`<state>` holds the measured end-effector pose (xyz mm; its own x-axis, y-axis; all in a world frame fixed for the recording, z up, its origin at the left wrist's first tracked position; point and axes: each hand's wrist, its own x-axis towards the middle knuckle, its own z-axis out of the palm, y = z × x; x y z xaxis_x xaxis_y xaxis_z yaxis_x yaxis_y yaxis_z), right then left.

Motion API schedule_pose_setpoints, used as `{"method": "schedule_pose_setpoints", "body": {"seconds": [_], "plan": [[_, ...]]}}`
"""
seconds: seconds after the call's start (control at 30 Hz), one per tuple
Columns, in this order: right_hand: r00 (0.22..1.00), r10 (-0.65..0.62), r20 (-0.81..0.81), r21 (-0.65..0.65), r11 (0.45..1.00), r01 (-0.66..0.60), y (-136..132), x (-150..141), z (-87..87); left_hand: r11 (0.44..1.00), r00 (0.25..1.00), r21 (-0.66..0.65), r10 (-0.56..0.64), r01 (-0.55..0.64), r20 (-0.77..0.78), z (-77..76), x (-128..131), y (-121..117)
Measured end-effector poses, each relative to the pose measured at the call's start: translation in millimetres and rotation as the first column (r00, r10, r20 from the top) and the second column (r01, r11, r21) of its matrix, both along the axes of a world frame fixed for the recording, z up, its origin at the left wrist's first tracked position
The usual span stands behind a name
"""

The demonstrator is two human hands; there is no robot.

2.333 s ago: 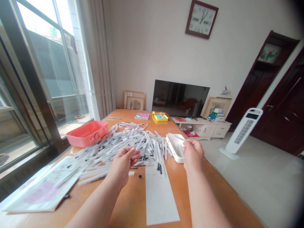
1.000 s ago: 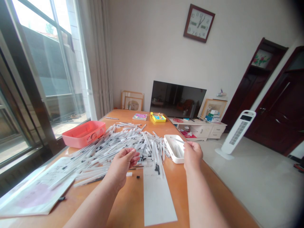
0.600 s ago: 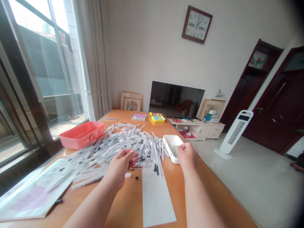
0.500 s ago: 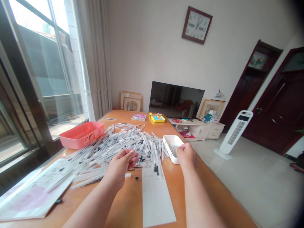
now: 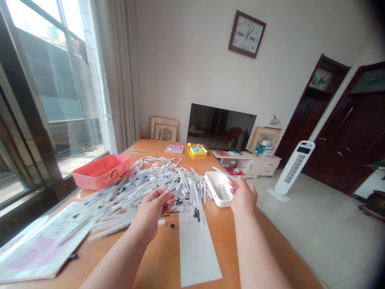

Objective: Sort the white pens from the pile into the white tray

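A wide heap of white pens (image 5: 150, 182) with dark tips covers the middle of the orange wooden table (image 5: 168, 261). My left hand (image 5: 153, 210) hovers palm up over the near edge of the heap, fingers curled in; what it holds is hidden. My right hand (image 5: 243, 194) pinches one white pen (image 5: 222, 172) that slants up to the left over the white tray (image 5: 217, 188). The tray lies at the heap's right side with a few pens inside.
A pink tray (image 5: 100, 170) sits at the table's left edge by the window. A white paper strip (image 5: 197, 249) lies in front of me, printed sheets (image 5: 42, 245) at the near left. A yellow box (image 5: 197, 149) and small book (image 5: 173, 148) rest at the far end. A tower fan (image 5: 290, 168) stands on the floor.
My right hand dipped to the white tray's near edge, then rose again to the right with a white pen pinched in it. The left hand stayed put. The view drifted slightly.
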<state>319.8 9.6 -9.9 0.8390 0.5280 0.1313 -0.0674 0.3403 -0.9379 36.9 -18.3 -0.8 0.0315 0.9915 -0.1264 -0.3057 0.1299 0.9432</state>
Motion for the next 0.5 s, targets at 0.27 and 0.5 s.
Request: {"method": "schedule_pose_setpoints", "body": {"seconds": [0.27,0.5], "plan": [[0.974,0.202,-0.106,0.121,0.975,-0.189,-8,-18,21.4,0.999,0.997,0.024,-0.037,0.039,-0.073,0.4,-1,-2],[0.847,0.529,0.059,0.081,0.843,-0.532,-18,-65,28.5,0.958,0.950,0.008,-0.284,0.288,-0.132,5.4,7,-17]]}}
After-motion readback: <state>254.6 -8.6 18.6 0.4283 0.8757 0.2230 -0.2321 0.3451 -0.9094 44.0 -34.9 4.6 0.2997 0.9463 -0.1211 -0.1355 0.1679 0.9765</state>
